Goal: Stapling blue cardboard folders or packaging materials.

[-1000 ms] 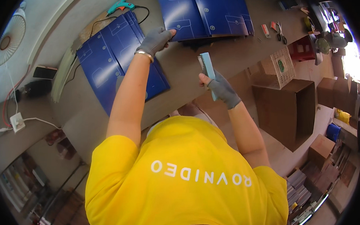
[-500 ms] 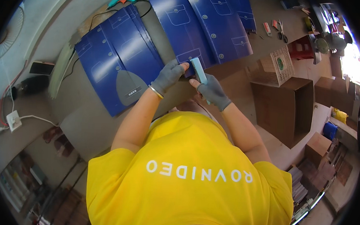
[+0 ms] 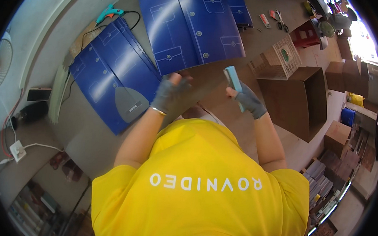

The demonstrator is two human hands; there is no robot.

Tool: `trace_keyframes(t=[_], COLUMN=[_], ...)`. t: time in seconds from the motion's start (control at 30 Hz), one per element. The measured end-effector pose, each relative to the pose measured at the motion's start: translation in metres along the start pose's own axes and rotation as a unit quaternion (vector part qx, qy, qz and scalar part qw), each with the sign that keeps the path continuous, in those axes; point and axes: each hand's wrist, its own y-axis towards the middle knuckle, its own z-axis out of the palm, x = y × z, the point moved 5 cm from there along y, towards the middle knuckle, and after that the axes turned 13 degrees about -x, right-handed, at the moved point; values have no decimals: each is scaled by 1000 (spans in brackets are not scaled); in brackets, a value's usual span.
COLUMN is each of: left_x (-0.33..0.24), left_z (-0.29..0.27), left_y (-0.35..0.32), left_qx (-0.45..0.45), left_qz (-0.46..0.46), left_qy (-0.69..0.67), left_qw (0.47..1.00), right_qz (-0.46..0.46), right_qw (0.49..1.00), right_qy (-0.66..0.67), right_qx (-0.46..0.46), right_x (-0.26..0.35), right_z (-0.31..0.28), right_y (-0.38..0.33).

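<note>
Right hand (image 3: pixel 249 99), gloved, grips a light-blue flat tool (image 3: pixel 233 79) upright. Left hand (image 3: pixel 172 93), gloved, hangs half-open, empty, above the blue printed card sheet (image 3: pixel 193 28).

Pale teal block (image 3: pixel 233 77), grey gloves (image 3: pixel 171 95)
</note>
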Motion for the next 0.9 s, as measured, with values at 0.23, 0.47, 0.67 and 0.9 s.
trace_keyframes(t=[0.23,0.47,0.67,0.9], left_x=[47,52,47,44], left_z=[135,136,123,130], left_y=[42,60,54,43], left_qx=[-67,-123,-138,-167], left_qz=[-143,-88,-59,-50], left_qy=[-158,-101,72,132], left_qw=[975,983,986,976], right_qz=[2,-1,-10,43], right_qw=[991,993,994,988], right_qy=[70,75,50,-4], right_qx=[-113,-95,-97,-148], right_x=[-1,10,18,18], right_z=[-21,-18,-12,-12], right_y=[18,25,27,40])
